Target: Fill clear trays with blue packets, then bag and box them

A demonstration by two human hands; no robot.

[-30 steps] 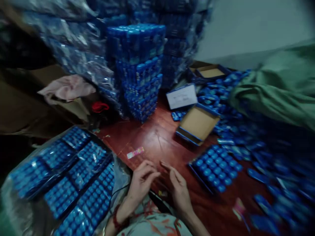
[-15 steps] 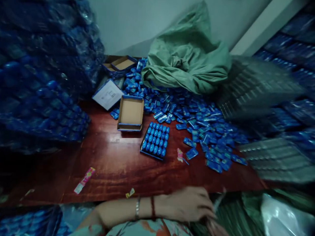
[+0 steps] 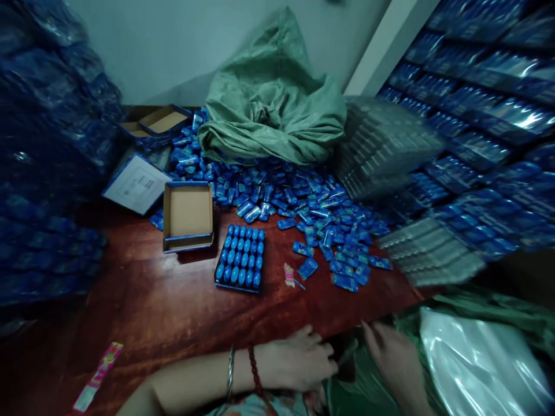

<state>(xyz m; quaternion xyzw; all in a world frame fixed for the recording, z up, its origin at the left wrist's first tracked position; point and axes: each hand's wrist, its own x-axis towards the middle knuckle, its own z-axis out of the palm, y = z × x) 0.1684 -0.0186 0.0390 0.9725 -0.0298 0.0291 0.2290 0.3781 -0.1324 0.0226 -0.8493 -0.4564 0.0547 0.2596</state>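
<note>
Your left hand [image 3: 299,364] lies at the near edge of the worktop [image 3: 182,312], its fingers curled towards a green bag [image 3: 359,381] that hangs just below that edge; your right hand [image 3: 392,358] is beside it, over the bag's mouth; the blur does not show whether either hand pinches the bag. The bag's long axis cannot be told. Further up the worktop a filled blue tray [image 3: 240,258] lies with its long axis running away from you, just right of an empty box [image 3: 188,215]; loose blue packets [image 3: 321,219] are scattered behind.

One green sack [image 3: 273,110], one filled tray [image 3: 240,258], perhaps three open boxes [image 3: 188,215].
</note>
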